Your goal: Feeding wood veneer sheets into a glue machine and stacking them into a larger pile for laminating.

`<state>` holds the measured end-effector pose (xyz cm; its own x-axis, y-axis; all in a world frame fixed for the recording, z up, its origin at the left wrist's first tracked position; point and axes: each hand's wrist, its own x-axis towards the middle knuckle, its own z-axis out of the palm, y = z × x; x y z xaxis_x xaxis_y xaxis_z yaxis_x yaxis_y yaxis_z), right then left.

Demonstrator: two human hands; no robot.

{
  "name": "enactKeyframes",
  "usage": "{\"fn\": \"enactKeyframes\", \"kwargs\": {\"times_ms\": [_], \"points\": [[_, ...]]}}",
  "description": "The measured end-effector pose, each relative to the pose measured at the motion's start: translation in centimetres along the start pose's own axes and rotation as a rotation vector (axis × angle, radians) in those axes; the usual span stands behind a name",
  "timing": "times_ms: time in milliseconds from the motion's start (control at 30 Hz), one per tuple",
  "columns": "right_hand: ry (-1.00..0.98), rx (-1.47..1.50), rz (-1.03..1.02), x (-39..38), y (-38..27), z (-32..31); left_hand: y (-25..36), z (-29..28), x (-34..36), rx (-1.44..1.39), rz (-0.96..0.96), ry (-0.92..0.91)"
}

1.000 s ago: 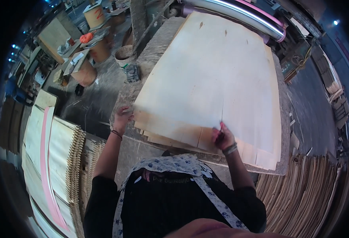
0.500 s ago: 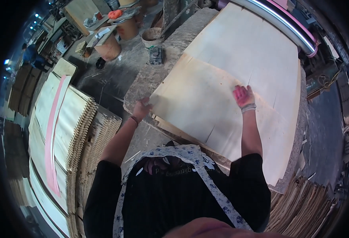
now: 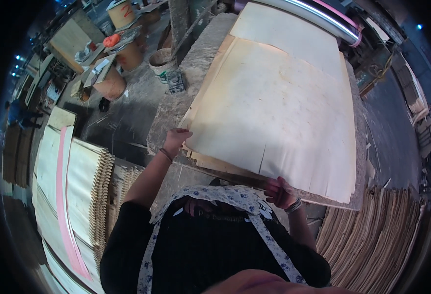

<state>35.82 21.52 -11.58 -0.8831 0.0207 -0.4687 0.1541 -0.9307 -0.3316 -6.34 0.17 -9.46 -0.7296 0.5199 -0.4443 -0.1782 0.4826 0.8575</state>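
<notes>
Head view, left hand [image 3: 178, 140] pinching one sheet [image 3: 274, 108], right hand [image 3: 281, 194] grip unclear, one bucket [image 3: 162, 61]

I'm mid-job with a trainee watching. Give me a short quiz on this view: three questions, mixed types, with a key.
1. True or false: the right hand lies on the middle of the top sheet.
2. Choose: the left hand is at the top sheet's A) far edge, B) left near corner, C) right edge.
3. What colour is the long strip on the stack at the person's left?

Key: 1. False; at its near edge. 2. B. 3. Pink.
</notes>
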Motion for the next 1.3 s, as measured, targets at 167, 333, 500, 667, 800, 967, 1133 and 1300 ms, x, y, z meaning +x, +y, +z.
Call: {"fn": "enactKeyframes", "kwargs": {"times_ms": [167,333,500,667,800,967,1133,1300], "points": [[-0.054,0.083,0.025,0.5,1.8,-2.4,0.9,0.7,-3.5,-0.207,-0.125,-0.127],[0.000,0.114,0.061,-0.3,1.6,-1.6,3.9,0.1,-4.9,-0.282,-0.148,-0.261],[0.168,0.153,-0.175,-1.1,2.2,1.3,4.5,-1.9,-6.8,-0.382,-0.041,-0.273],[0.222,0.198,-0.346,-0.5,0.2,3.8,1.3,-3.7,-6.5,-0.403,-0.093,-0.170],[0.263,0.062,-0.293,2.4,-5.6,3.9,0.7,-2.4,-3.8,-0.400,-0.104,-0.065],[0.376,-0.019,-0.395,9.8,-16.5,0.1,0.6,-0.3,-0.9,-0.262,0.004,0.047],[0.316,0.089,-0.489,15.9,-26.0,-2.4,-3.3,-0.3,3.0,0.097,0.278,0.344],[0.223,0.066,-0.527,17.5,-24.8,0.9,-5.3,-0.7,4.7,0.298,0.317,0.459]]}}
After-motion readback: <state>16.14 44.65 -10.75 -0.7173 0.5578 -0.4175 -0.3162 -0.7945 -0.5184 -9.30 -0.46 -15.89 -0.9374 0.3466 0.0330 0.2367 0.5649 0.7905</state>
